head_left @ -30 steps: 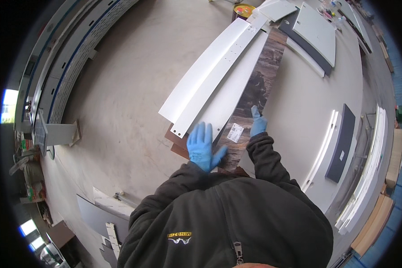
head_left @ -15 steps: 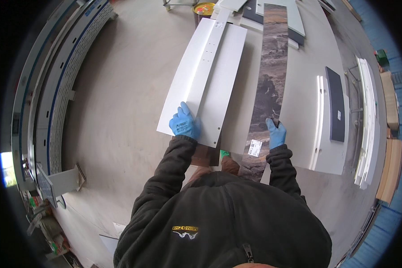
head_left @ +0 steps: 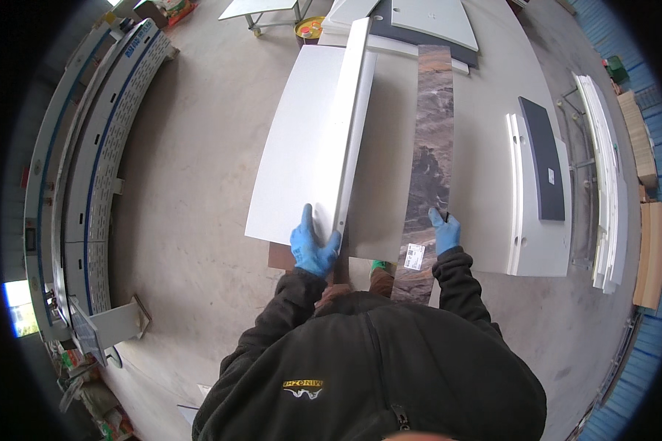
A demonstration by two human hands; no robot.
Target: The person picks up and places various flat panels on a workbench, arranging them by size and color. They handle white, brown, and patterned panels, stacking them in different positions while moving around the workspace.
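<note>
My left hand, in a blue glove, grips the near end of a narrow white panel standing on edge on a wide white board. My right hand, also in a blue glove, holds the right edge of a long board with a dark marble-like pattern that carries a small white label near me. The patterned board lies lengthwise away from me, beside a pale panel. A brown board end pokes out under the white board.
White panels with a dark grey strip lie to the right, with more white boards and wooden planks beyond. Perforated metal racking curves along the left. White and dark panels and a yellow can sit far ahead.
The narrow white panel has been tipped up from lying flat onto its long edge. My left hand now grips its near end; my right hand stays on the patterned board.
</note>
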